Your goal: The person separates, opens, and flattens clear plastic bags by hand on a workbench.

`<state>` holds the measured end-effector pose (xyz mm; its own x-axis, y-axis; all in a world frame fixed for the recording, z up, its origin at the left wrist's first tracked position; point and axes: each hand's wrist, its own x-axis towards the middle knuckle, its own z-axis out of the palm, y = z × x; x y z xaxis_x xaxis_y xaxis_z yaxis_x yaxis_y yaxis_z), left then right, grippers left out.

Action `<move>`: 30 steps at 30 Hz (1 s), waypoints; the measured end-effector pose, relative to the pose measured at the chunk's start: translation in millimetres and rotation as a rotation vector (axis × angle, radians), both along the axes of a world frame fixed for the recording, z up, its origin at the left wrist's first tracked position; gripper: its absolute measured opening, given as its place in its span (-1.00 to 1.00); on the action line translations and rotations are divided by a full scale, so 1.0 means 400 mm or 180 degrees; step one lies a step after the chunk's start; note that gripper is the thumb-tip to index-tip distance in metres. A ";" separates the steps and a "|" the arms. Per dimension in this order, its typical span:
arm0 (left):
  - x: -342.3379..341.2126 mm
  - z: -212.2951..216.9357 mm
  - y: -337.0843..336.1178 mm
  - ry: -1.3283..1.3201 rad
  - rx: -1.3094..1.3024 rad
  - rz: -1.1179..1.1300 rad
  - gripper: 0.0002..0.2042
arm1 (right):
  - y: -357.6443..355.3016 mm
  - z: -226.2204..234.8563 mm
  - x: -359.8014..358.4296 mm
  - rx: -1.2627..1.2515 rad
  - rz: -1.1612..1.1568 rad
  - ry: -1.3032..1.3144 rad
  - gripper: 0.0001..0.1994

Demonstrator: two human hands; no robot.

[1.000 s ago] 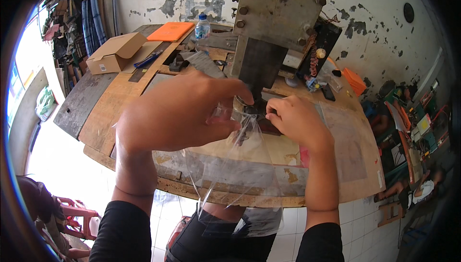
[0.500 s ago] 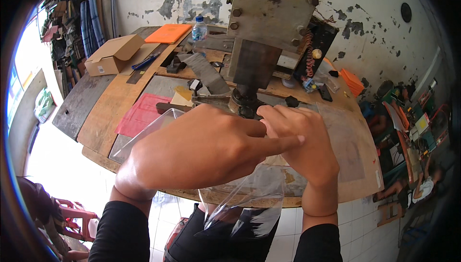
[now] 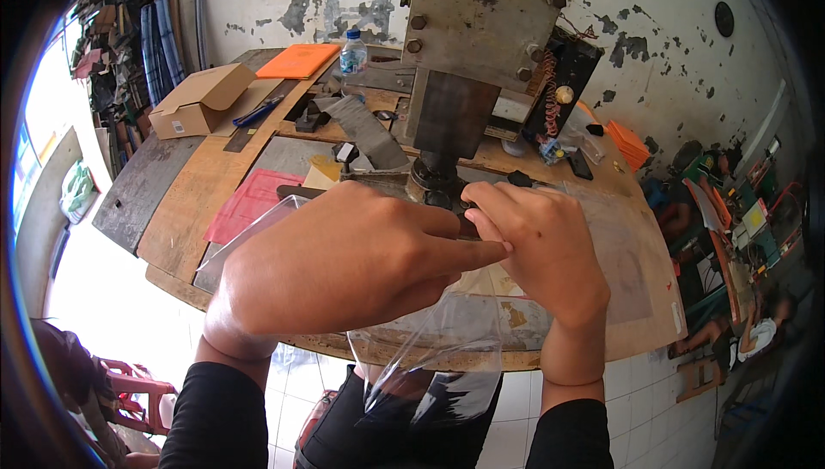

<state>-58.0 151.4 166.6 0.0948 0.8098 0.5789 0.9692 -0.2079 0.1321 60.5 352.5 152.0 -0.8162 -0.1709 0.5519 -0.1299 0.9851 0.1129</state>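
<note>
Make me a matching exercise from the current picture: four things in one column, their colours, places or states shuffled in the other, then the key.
Things
1. Clear plastic sheet
2. Cardboard box
3. Plastic bottle
4. Reddish-pink sheet

Descriptions
A. Upright, with a blue cap
B. Lying on the table, partly behind the left hand
C. Brown, beside a blue tool
D. Transparent, hanging past the table's near edge

Right pairs: 1-D, 2-C, 3-A, 4-B
</note>
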 end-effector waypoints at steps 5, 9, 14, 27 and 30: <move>0.002 0.002 0.001 -0.0032 0.0032 -0.0077 -0.51 | -0.003 0.001 0.002 0.0028 -0.0032 -0.0029 -0.88; 0.008 0.008 -0.003 -0.0014 -0.0031 -0.0077 -0.51 | -0.002 -0.004 0.002 -0.0185 -0.0087 -0.0113 -0.87; 0.009 0.004 0.001 -0.0004 0.0072 -0.0103 -0.48 | -0.002 -0.006 0.004 -0.0325 -0.0061 -0.0147 -0.88; 0.012 0.007 0.001 -0.0082 0.0008 -0.0140 -0.47 | -0.023 -0.010 0.012 -0.0139 -0.0142 -0.0063 -0.84; 0.013 0.005 0.001 -0.0257 0.0003 -0.0127 -0.49 | -0.028 -0.013 0.012 -0.0147 -0.0113 -0.0058 -0.82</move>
